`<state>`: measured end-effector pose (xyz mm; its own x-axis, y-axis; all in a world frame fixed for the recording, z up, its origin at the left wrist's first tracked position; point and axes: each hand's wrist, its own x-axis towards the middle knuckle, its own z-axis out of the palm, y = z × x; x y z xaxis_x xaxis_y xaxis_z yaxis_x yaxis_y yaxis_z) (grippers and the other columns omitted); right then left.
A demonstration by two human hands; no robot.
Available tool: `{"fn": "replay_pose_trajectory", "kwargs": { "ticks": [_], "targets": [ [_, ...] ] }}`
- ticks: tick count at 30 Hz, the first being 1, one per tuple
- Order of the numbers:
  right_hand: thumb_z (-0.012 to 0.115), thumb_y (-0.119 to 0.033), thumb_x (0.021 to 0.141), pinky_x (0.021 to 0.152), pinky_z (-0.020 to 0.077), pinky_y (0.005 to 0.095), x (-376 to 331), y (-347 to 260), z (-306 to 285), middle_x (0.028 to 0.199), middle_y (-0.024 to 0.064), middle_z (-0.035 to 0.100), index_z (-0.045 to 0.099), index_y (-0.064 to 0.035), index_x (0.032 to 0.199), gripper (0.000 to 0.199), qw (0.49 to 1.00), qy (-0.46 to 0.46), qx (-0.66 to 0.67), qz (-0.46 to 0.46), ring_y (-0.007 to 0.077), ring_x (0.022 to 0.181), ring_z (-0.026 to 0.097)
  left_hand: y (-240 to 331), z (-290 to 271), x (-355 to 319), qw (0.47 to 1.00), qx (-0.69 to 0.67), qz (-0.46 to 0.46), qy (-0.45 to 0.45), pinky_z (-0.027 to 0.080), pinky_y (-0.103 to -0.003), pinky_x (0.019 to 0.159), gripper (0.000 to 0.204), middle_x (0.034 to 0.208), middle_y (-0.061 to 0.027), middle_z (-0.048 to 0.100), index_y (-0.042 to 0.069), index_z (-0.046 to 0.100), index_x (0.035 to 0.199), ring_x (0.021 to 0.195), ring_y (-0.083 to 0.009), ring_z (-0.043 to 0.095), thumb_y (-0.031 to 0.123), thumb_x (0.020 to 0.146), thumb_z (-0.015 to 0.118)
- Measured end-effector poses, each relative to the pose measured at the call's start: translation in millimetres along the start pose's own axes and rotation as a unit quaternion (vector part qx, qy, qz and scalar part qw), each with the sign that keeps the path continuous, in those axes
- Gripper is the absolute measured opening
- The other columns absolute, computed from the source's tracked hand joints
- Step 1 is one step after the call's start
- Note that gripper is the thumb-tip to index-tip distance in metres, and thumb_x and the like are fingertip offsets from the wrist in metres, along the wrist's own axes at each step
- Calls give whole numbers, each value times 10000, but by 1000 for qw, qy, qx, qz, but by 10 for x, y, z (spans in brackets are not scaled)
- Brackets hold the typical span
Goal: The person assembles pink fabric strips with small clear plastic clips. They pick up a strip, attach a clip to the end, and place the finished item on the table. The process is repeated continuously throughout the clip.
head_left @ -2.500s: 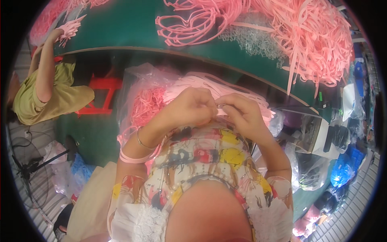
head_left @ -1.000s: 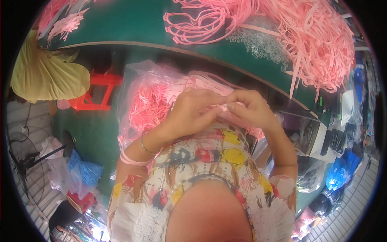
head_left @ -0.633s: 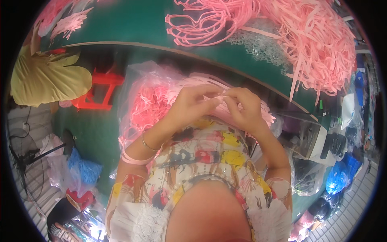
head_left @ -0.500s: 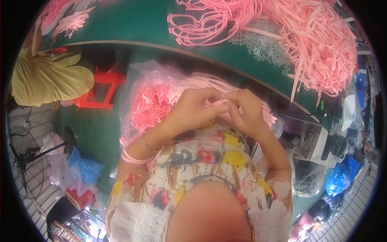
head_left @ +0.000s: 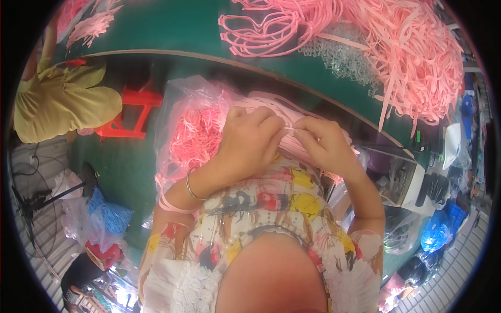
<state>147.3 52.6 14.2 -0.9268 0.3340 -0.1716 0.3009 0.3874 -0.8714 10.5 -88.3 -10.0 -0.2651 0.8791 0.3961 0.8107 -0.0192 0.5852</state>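
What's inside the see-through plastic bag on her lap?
The clear plastic bag holds a tangle of pink straps. The left hand and right hand cover its right side, so whatever lies beneath them is hidden.

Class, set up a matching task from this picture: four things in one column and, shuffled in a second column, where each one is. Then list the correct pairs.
Things
1. pink strap
2. clear plastic bag
3. red stool
4. heap of pink straps

Places
A. on the green table
B. pinched between the left hand and right hand
C. on the floor, left of the bag
D. on the lap, under the left hand

Pairs: 1-B, 2-D, 3-C, 4-A
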Motion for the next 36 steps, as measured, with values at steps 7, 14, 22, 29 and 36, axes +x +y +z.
{"fn": "replay_pose_trajectory", "kwargs": {
  "ticks": [7,14,22,29,36],
  "targets": [
    [498,-110,840,625,399,244,138,237,8,708,10,525,577,7,774,157,954,-116,250,119,54,704,458,-65,15,-59,996,-70,7,-63,325,-352,629,108,785,-66,576,70,584,847,673,-240,530,93,764,649],
    [523,-67,816,669,405,227,137,150,-66,738,-4,556,602,-12,801,97,962,-132,239,33,55,737,485,-63,-48,-22,964,-219,-34,-144,375,-316,582,104,753,-52,579,44,590,855,612,-180,539,134,823,631],
    [609,-64,788,643,415,256,74,134,18,735,49,587,607,-3,843,81,994,-10,78,-78,104,681,536,-113,-140,21,690,-589,-358,-219,417,-212,550,240,722,-8,572,12,613,886,619,-79,512,250,902,586],
    [634,-77,790,668,443,297,112,301,184,764,85,609,605,22,887,141,945,145,-90,-279,200,710,584,-169,13,-6,609,-685,-362,-169,457,-230,748,164,836,-1,574,44,602,908,825,-87,559,207,887,611],
    [605,-103,858,745,455,258,215,4,-191,882,37,624,634,19,914,138,969,-119,214,-21,95,843,564,-38,-130,216,889,-427,-164,-29,432,-239,779,159,856,-15,582,1,573,970,829,-92,545,128,877,593]
  ]
}}
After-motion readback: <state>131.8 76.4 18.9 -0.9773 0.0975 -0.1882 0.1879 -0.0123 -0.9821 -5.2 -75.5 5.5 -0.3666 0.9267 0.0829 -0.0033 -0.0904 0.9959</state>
